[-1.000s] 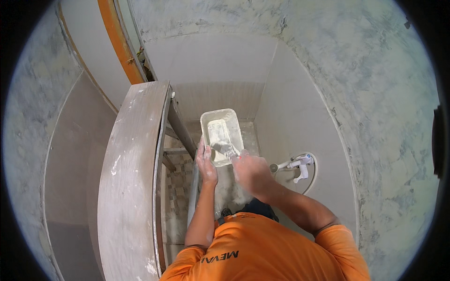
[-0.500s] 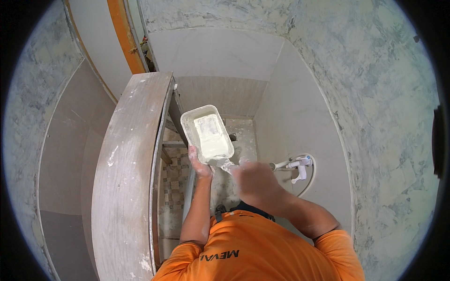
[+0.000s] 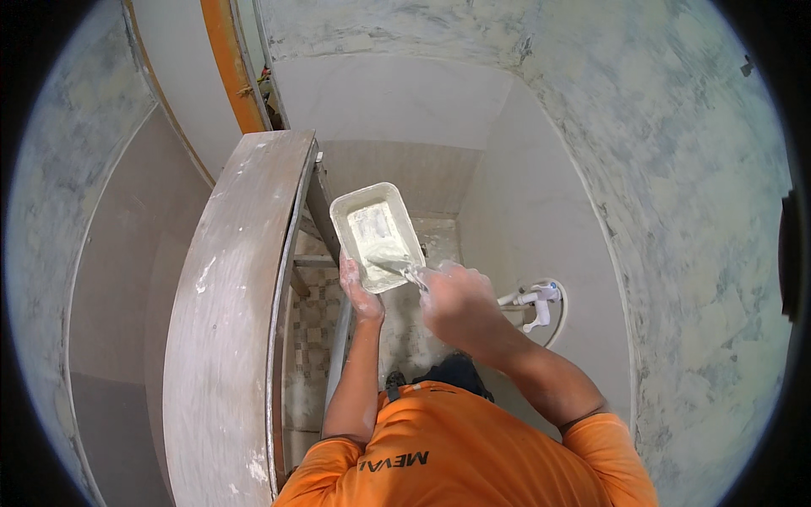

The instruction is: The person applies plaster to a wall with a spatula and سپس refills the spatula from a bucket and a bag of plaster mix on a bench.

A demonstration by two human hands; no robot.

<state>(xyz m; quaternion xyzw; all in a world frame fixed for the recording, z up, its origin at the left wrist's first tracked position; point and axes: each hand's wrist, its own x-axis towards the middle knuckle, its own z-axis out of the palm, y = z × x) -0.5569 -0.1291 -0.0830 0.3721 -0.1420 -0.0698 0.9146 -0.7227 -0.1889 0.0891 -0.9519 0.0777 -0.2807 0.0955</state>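
Note:
My left hand [image 3: 359, 291] grips a white rectangular tub [image 3: 340, 221] by its near left side, the fingers partly hidden under it. Pale, creamy paste [image 3: 366, 242] coats the floor and walls of the tub. In my right hand [image 3: 460, 304], closed round its handle, is a putty knife [image 3: 394, 264] whose blade dips into the paste at the near end. White smears cover the fingers of both hands.
A wooden plank bench [image 3: 221, 313] spattered with white stands along my left. On the right wall is a white tap [image 3: 538, 304] with a hose. Patchy skim-coated walls [image 3: 676, 169] rise above the tiles, and an orange door frame [image 3: 230, 68] stands at the far left.
The putty knife has moved from the tub's near rim into the paste. My right hand has risen slightly, and the tub has tilted and shifted a little.

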